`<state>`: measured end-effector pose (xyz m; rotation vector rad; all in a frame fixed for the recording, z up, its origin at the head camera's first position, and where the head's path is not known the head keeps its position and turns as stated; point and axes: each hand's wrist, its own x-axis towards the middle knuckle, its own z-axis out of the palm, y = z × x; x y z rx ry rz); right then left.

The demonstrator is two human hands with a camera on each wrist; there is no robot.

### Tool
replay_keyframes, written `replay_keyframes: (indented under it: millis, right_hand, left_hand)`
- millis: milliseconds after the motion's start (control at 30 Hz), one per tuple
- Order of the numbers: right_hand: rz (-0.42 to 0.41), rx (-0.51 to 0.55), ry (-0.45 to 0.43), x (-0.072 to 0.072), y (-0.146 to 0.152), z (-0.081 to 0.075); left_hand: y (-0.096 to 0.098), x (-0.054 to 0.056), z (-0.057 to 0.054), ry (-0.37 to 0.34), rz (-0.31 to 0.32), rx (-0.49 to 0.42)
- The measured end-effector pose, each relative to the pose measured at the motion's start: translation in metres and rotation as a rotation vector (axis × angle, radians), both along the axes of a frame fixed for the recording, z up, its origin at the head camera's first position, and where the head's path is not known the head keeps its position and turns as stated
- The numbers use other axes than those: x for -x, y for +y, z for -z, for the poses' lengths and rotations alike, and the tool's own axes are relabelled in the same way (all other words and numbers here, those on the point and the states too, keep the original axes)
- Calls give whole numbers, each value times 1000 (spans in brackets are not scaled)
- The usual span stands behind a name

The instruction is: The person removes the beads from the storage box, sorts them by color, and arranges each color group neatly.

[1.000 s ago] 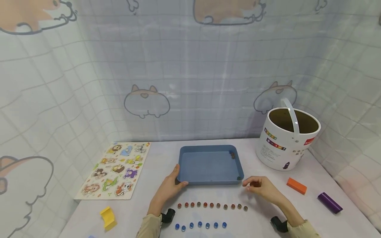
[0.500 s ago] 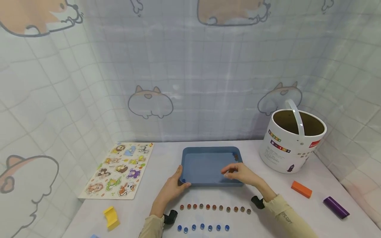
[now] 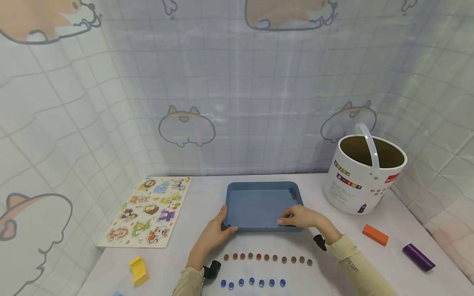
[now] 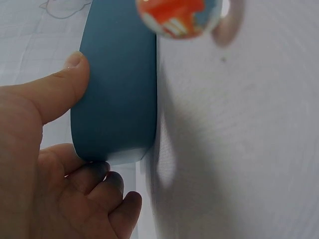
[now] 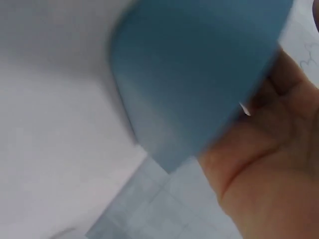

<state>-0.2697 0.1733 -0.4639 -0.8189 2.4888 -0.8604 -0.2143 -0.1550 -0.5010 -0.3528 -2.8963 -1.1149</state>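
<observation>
A shallow blue tray (image 3: 252, 205) lies on the white table in the head view. My left hand (image 3: 212, 234) grips its front left corner, thumb (image 4: 65, 87) against the rim and fingers bent around the end. My right hand (image 3: 301, 216) reaches over the front wall into the tray's right part, fingertips low. The wall hides those fingertips in the right wrist view, so whether they pinch anything is unclear. A few small dark marbles (image 3: 293, 194) sit at the tray's back right. Nearer me are a row of reddish and brown marbles (image 3: 266, 257) and a row of blue marbles (image 3: 261, 283).
A white bucket (image 3: 363, 181) with a handle stands at the back right. Orange (image 3: 375, 235) and purple (image 3: 418, 257) blocks lie before it. On the left are an animal puzzle board (image 3: 148, 211) and a yellow block (image 3: 138, 271). A patterned curtain (image 3: 237, 123) encloses the table.
My right hand has moved left from beside the tray's front right corner, over the rim, and then down into the tray. The left hand keeps its hold on the corner.
</observation>
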Motion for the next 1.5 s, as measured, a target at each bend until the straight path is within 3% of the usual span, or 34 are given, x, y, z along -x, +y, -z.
replay_keyframes:
  millis: [200, 500, 700, 833, 900, 1100, 1233, 1367, 1500]
  right_hand:
    - [114, -13, 7, 16, -3, -6]
    - [305, 145, 80, 55, -4, -6]
    - [441, 276, 88, 63, 7, -17]
    - [456, 301, 69, 66, 5, -26]
    - [458, 351, 10, 70, -3, -25]
    - [463, 520, -147, 85, -49, -3]
    - [509, 534, -164, 89, -77, 18]
    - [560, 453, -108, 87, -94, 33]
    - [520, 365, -4, 89, -106, 32]
  left_hand:
    - [-1, -1, -2, -4, 5, -4]
    - [-2, 0, 0, 16, 8, 11]
    - [-1, 0, 1, 9, 8, 15]
    - [-2, 1, 0, 27, 5, 23]
    - [-2, 1, 0, 30, 4, 26]
    - [-1, 0, 4, 7, 6, 10]
    - [2, -1, 7, -6, 23, -15]
    - [3, -2, 8, -17, 39, -28]
    - [0, 0, 3, -18, 21, -25]
